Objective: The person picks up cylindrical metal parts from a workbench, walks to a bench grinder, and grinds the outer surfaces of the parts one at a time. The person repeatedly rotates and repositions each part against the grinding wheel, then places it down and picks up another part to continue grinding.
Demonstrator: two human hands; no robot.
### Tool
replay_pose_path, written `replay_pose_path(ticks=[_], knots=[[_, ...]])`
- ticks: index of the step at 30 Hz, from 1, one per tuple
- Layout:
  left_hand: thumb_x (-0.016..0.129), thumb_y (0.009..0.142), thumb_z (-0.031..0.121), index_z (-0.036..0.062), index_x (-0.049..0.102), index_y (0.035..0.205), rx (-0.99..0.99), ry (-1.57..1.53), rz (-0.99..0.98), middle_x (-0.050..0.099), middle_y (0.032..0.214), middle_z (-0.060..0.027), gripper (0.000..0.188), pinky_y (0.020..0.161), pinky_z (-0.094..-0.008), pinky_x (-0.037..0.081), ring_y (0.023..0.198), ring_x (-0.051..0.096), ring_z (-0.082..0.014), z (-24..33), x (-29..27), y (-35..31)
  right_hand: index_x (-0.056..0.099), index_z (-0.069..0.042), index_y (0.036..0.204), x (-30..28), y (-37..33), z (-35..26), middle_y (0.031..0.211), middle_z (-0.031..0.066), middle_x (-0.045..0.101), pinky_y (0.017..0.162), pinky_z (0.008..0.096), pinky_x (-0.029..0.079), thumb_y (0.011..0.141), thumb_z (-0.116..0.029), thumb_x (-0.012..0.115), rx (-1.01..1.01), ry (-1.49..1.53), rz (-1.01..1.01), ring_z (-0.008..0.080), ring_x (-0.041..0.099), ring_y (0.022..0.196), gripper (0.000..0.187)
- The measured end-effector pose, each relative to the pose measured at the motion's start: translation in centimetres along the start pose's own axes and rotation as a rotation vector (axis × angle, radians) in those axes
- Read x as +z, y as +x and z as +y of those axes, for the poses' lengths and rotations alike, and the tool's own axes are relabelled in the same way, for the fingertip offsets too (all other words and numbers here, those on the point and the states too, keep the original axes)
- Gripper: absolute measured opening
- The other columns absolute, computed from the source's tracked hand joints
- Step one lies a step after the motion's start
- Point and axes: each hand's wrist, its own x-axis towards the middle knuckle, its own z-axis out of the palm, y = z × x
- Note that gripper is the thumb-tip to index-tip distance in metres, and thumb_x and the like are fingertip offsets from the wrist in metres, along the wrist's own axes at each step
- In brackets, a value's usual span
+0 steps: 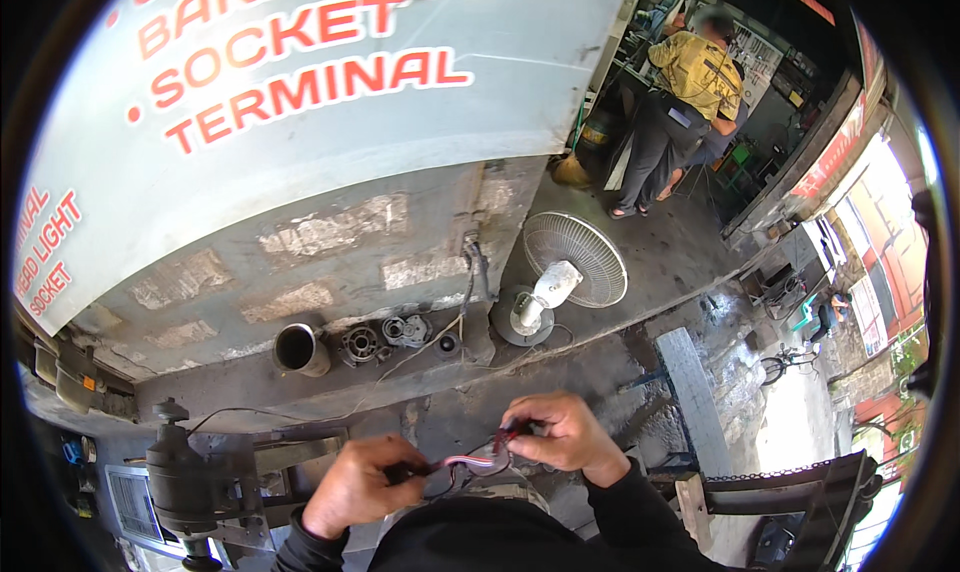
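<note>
A short bundle of thin wires, red, white and dark, stretches between my two hands in front of my body. My left hand is closed on the bundle's left end, fingers bent and thumb pressed in. At the other end, my right hand pinches the wires with thumb and fingertips. A small dark red part shows at the right fingertips; its kind is too small to make out. One dark wire loops down below the bundle toward my lap.
A bench grinder stands at the lower left. Along the wall sit a metal cylinder and round metal housings. Beyond them is a pedestal fan. A metal plank lies to the right. Two people are at the back.
</note>
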Motion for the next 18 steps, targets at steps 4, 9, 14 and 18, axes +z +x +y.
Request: replay_pose_path(ticks=[4, 9, 14, 18], knots=[[0.081, 0.074, 0.006, 0.0026, 0.074, 0.092, 0.292, -0.292, 0.326, 0.071, 0.086, -0.0113, 0.02, 0.068, -0.0334, 0.056, 0.075, 0.068, -0.0191, 4.2, 2.7, 5.8, 0.069, 0.004, 0.102, -8.4, -2.2, -1.7, 0.088, 0.0109, 0.07, 0.07, 0.0318, 0.052, 0.083, 0.001, 0.076, -0.273, 0.03, 0.213, 0.0203, 0.067, 0.08, 0.02], [0.083, 0.084, 0.013, 0.0022, 0.068, 0.094, 0.715, -0.548, 0.43, 0.062, 0.084, -0.0087, 0.021, 0.057, -0.0279, 0.051, 0.068, 0.062, -0.0166, 11.4, 9.2, 14.6, 0.07, 0.001, 0.086, -17.4, -4.8, -5.1, 0.076, 0.0111, 0.066, 0.056, 0.0371, 0.047, 0.079, 0.002, 0.077, -0.725, 0.362, 0.287, 0.025, 0.062, 0.064, 0.01], [0.081, 0.093, 0.023, 0.0133, 0.068, 0.104, 0.808, -0.53, 0.379, 0.058, 0.111, 0.0001, 0.02, 0.066, -0.03, 0.051, 0.078, 0.057, -0.0148, 19.7, 12.7, 18.0, 0.073, -0.005, 0.096, -23.0, -7.1, -8.1, 0.086, 0.009, 0.066, 0.063, 0.0379, 0.046, 0.087, -0.006, 0.078, -0.977, 0.257, 0.282, 0.0241, 0.061, 0.074, 0.01], [0.08, 0.091, 0.011, 0.0161, 0.075, 0.115, 0.804, -0.525, 0.215, 0.069, 0.127, 0.0019, 0.026, 0.076, -0.0304, 0.064, 0.1, 0.069, -0.0161, 23.2, 12.5, 19.0, 0.068, -0.022, 0.099, -26.3, -9.2, -11.6, 0.088, -0.0029, 0.053, 0.066, 0.0317, 0.034, 0.093, -0.012, 0.073, -0.888, 0.051, 0.149, 0.017, 0.048, 0.077, 0.013]])
